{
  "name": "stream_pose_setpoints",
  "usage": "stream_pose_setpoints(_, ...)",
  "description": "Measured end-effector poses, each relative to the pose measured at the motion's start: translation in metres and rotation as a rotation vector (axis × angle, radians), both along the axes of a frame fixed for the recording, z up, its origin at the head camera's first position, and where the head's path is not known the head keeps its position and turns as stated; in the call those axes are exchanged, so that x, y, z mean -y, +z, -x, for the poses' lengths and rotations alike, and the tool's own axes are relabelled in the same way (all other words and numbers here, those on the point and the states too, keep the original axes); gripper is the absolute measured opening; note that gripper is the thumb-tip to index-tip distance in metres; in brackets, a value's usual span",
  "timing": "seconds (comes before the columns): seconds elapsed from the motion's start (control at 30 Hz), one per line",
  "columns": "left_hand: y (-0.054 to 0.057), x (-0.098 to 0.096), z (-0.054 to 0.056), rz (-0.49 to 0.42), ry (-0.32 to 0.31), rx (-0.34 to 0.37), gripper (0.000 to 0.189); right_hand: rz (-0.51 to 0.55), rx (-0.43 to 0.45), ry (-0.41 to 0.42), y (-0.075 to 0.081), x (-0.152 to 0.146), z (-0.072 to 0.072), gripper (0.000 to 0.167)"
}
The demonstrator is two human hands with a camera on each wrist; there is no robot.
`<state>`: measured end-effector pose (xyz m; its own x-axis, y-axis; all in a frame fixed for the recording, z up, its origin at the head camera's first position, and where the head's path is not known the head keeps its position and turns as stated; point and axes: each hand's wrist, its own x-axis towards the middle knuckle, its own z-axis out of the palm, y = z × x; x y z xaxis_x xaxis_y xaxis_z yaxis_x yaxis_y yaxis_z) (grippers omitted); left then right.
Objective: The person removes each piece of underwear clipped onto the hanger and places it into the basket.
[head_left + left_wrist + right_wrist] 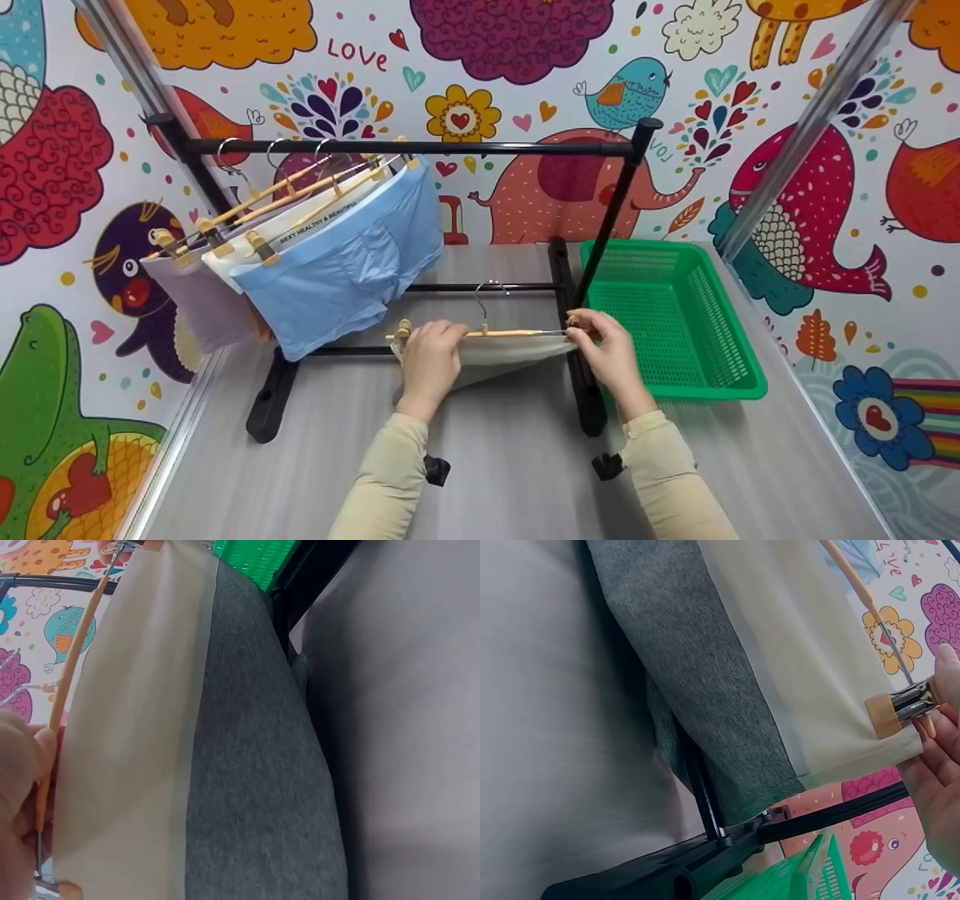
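Note:
A wooden clip hanger [517, 332] with a metal hook holds a grey garment [255, 735] that has a wide cream waistband [135, 720], low in front of the black rack. Near the hanger's left end, my left hand [431, 364] grips the wooden bar, its fingers partly behind it. My right hand [611, 356] pinches the right-end clip [907, 706], which bites the waistband's corner in the right wrist view. The left-end clip [403, 328] shows just beside my left hand.
On the rack's top bar [487, 148] hang several hangers at the left, with light blue boxer briefs [337, 262] foremost and a mauve garment [199, 300] behind. A green plastic basket [731, 330] stands right of the rack. Black rack feet [274, 405] rest on the grey table [510, 465].

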<state>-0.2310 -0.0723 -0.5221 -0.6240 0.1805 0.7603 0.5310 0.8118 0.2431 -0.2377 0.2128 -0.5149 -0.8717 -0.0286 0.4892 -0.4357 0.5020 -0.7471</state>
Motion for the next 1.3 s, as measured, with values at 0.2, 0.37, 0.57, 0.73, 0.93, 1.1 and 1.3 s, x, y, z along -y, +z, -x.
stream_pose_setpoints(0.2, -0.0007, -0.0012, -0.0031, -0.011, 0.002, 0.018, 0.014, -0.003, -0.006, 0.000, -0.0023, -0.0010, -0.0002, 0.025)
stream_pose_setpoints(0.37, 0.0005, -0.0019, -0.0042, -0.021, 0.003, 0.019, 0.018, 0.002, 0.008, -0.002, -0.0022, -0.0014, -0.0006, 0.024)
stream_pose_setpoints(0.57, 0.0006, -0.0015, -0.0060, -0.027, 0.003, 0.026, 0.020, -0.004, 0.013, -0.005, -0.0017, -0.0008, -0.0013, 0.023)
stream_pose_setpoints(0.73, -0.0009, -0.0016, -0.0066, -0.027, 0.002, 0.025, 0.019, -0.005, 0.016, -0.009, -0.0026, -0.0009, -0.0017, 0.023)
stream_pose_setpoints(0.93, -0.0024, -0.0029, -0.0059, -0.026, 0.010, 0.042, 0.010, -0.011, -0.008, 0.003, -0.0026, -0.0023, -0.0012, 0.022)
stream_pose_setpoints(1.1, -0.0009, -0.0047, -0.0049, -0.027, 0.004, 0.031, 0.011, 0.001, -0.031, 0.010, -0.0016, -0.0035, -0.0012, 0.022)
stream_pose_setpoints(1.3, 0.0006, -0.0051, -0.0048, -0.038, -0.007, 0.019, 0.014, -0.006, -0.046, 0.003, -0.0002, -0.0042, -0.0019, 0.021)
